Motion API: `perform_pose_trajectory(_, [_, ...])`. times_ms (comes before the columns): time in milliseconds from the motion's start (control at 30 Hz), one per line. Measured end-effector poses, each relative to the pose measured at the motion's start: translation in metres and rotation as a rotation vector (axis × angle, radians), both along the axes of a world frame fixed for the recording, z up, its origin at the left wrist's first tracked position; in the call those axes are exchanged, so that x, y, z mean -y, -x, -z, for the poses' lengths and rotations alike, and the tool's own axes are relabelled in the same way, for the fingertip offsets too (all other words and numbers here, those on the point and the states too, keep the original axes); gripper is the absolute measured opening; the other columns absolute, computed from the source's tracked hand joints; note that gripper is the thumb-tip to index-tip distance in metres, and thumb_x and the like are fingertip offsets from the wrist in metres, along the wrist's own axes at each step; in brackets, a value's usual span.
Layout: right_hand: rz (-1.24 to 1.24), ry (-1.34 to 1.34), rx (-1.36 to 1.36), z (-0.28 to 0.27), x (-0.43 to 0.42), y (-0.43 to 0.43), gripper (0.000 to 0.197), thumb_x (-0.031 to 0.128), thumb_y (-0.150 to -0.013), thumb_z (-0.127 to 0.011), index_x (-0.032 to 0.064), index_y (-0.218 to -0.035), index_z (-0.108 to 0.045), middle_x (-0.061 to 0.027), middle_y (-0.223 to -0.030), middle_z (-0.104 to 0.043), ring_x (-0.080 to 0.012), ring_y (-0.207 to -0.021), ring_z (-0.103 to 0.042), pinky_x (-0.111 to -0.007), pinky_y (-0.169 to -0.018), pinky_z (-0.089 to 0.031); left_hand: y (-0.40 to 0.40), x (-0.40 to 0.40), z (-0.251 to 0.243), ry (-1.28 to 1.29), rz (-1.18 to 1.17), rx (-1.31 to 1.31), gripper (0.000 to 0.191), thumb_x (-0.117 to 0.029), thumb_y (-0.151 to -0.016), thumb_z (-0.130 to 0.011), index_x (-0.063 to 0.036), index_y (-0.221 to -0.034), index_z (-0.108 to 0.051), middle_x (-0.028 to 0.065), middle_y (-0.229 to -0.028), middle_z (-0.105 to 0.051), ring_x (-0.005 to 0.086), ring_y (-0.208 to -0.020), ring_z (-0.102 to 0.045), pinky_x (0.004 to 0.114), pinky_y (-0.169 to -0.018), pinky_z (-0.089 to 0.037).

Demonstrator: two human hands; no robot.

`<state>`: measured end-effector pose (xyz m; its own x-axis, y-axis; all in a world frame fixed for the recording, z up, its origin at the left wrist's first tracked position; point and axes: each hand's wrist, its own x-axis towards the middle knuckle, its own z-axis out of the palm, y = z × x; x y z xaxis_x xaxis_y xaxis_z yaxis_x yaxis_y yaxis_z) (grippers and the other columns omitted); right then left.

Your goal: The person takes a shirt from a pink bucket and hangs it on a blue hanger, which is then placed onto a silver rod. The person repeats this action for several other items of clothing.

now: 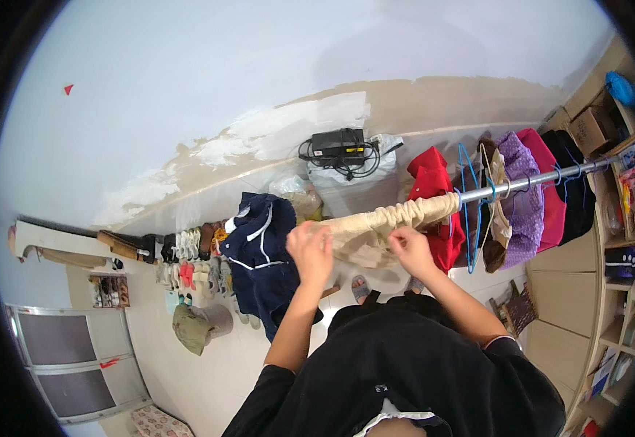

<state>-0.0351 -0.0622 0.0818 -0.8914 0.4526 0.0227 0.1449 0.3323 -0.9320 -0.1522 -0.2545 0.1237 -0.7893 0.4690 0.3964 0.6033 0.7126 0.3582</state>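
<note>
A beige cloth (361,226), gathered in folds towards its right end, is draped around a metal clothes rail (535,180). Its lower part hangs below the rail in front of me. My left hand (311,254) is raised at the cloth's left end, beside a navy garment with white trim (263,246). Bent fingers of my right hand (413,252) are at the hanging cloth's right edge; whether they pinch it is unclear. A red garment (432,177) hangs just right of the gathered folds, followed by a blue hanger (469,218).
Purple dotted (519,218), pink and black garments hang farther right, near shelves (617,322). A black power adapter with cables (339,150) lies on a white bag (361,185) by the wall. Shoes (189,246) and caps (192,328) are at left. A small chair (516,308) stands lower right.
</note>
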Motion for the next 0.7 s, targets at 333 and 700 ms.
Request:
perform_pose_trajectory(333, [0.522, 0.4, 0.012, 0.068, -0.056, -0.054, 0.017, 0.013, -0.085, -0.057, -0.002, -0.079, -0.06, -0.0055, -0.069, -0.063, -0.0112, -0.061, -0.059, -0.025, -0.056, -0.047, -0.002, -0.073, 0.035, -0.026, 0.351, 0.097, 0.019, -0.009, -0.075, -0.064, -0.0065, -0.094, -0.06, 0.0098, -0.101, -0.057, 0.0329, -0.096, -0.053, 0.04, -0.088, -0.042])
perform_pose_trajectory(700, [0.723, 0.4, -0.158, 0.084, -0.076, -0.078, 0.012, 0.01, -0.086, -0.056, -0.0013, -0.083, -0.059, -0.0034, -0.071, -0.061, -0.0088, -0.061, -0.055, -0.023, -0.058, -0.044, -0.003, -0.063, 0.03, -0.449, 0.35, 0.301, 0.016, -0.005, -0.086, -0.054, 0.0014, -0.1, -0.052, 0.0213, -0.109, -0.054, 0.0344, -0.102, -0.052, 0.039, -0.089, -0.042])
